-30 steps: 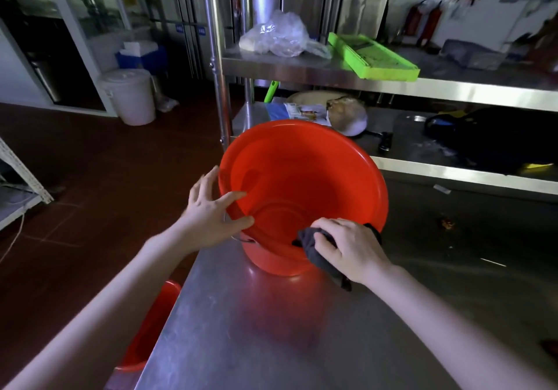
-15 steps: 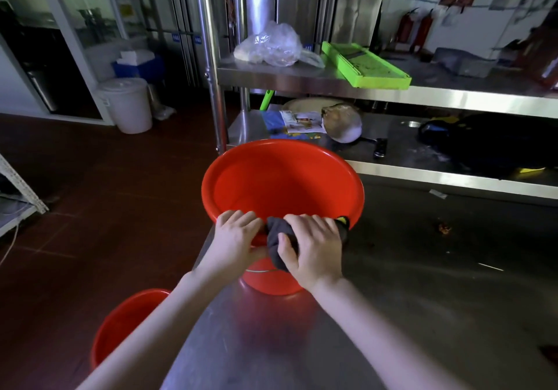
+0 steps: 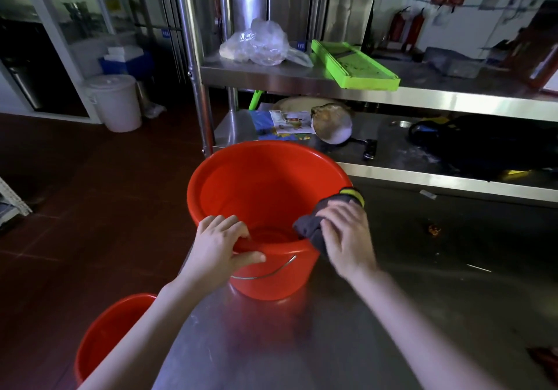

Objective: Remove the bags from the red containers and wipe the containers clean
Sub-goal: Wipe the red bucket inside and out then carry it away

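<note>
A red bucket (image 3: 256,184) stands upright on a steel table (image 3: 422,314), close to the table's left edge, with its wire handle (image 3: 271,272) hanging down the near side. No bag shows inside it; the inner wall and base look bare, so this appears to be the wiping stage. The person's left hand (image 3: 217,248) clamps the near rim, fingers hooked over into the bucket and thumb pressed on the outside. The right hand (image 3: 347,238) is at the right side of the rim, closed over a bunched dark cloth (image 3: 308,226) with a yellow edge, which it presses onto the rim; part of the cloth drapes inside and part outside. This hand is a little blurred, so the exact lie of its fingers is hard to tell. To do the wipe well, the left hand should probably hold the bucket firmly so it cannot slide towards the table edge, while the cloth goes all the way round the rim, then down the wall to the base. A second red bucket (image 3: 105,338) sits on the floor below, at the left. Behind, a steel shelf (image 3: 271,79) carries a crumpled clear plastic bag (image 3: 256,45) and a green tray (image 3: 353,63).
</note>
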